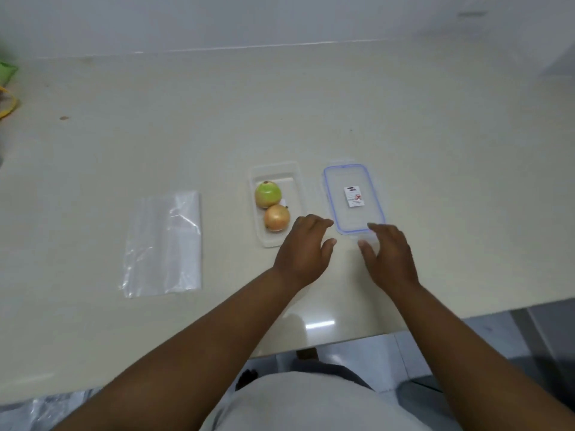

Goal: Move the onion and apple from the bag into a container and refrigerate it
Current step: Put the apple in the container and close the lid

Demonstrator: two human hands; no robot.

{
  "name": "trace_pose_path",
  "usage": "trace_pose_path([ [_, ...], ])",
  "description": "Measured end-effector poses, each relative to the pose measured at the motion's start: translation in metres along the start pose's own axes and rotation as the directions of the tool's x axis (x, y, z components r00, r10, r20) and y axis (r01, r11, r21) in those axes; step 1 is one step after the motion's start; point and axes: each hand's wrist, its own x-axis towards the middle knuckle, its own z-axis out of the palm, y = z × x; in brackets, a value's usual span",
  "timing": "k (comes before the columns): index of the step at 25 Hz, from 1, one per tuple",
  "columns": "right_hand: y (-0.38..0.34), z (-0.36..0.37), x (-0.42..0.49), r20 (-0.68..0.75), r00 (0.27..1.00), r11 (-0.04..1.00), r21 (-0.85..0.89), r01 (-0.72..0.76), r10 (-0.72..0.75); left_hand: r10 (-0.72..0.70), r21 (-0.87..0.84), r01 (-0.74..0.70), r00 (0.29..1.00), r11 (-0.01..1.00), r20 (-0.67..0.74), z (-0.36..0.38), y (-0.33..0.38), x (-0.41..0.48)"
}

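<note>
Bag (165,244) lies flat, well left of container (298,194); lid (354,199) beside.

I note a pale cream countertop (404,119), glossy, with a bright light reflection near its front edge. Small brown spot (64,118) on it, far left. White wall (280,20) behind. A green item (7,73) and a yellow item (7,104) at left edge, cut off, unidentifiable. Grey tiled floor (389,353) below.

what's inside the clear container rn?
An apple and an onion sit in the open container, apple farther back. The left hand covers its near right corner.
</note>
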Motion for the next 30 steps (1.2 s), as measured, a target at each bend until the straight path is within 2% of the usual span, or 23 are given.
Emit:
trace_pose_path([
  [1,0.004,-0.006,0.023,0.002,0.996,0.995,0.038,-0.093,0.093,-0.035,0.013,0.034,0.998,0.999,0.05,0.01,0.01,0.02],
  [3,0.014,-0.017,0.065,0.041,0.964,0.961,0.071,-0.266,0.264,-0.198,0.043,0.194,0.971,0.98,0.136,0.031,0.023,0.059],
  [5,0.026,-0.024,0.1,0.108,0.922,0.924,0.055,-0.379,0.372,-0.444,0.106,0.431,0.874,0.896,0.196,0.048,0.027,0.096],
  [8,0.038,-0.022,0.129,0.21,0.876,0.899,-0.035,-0.437,0.435,-0.711,0.227,0.674,0.67,0.703,0.214,0.063,0.019,0.125],
  [9,0.04,-0.02,0.135,0.232,0.868,0.897,-0.061,-0.437,0.439,-0.75,0.235,0.713,0.63,0.661,0.2,0.068,0.018,0.13],
  [12,0.045,-0.014,0.144,0.259,0.85,0.885,-0.051,-0.462,0.459,-0.806,0.139,0.795,0.572,0.59,0.153,0.076,0.018,0.14],
  [14,0.049,-0.015,0.143,0.266,0.841,0.873,-0.002,-0.488,0.471,-0.822,0.006,0.829,0.554,0.56,0.131,0.076,0.018,0.142],
  [17,0.056,-0.02,0.137,0.33,0.825,0.836,0.154,-0.527,0.459,-0.812,-0.138,0.819,0.572,0.556,0.121,0.071,0.017,0.138],
  [20,0.059,-0.031,0.127,0.325,0.843,0.832,0.221,-0.509,0.43,-0.758,-0.152,0.765,0.642,0.626,0.112,0.061,0.021,0.131],
  [23,0.046,-0.04,0.119,0.207,0.882,0.841,0.273,-0.467,0.423,-0.708,-0.254,0.695,0.704,0.673,0.05,0.043,0.021,0.116],
  [25,0.028,-0.041,0.116,0.177,0.91,0.867,0.281,-0.412,0.375,-0.721,-0.345,0.676,0.693,0.651,-0.005,0.026,0.014,0.102],
  [27,0.005,-0.036,0.115,0.211,0.929,0.887,0.293,-0.358,0.305,-0.757,-0.42,0.68,0.653,0.602,-0.028,0.006,0.0,0.087],
  [30,-0.033,-0.018,0.114,0.252,0.941,0.906,0.303,-0.297,0.225,-0.79,-0.395,0.707,0.607,0.587,-0.085,-0.025,-0.03,0.067],
])
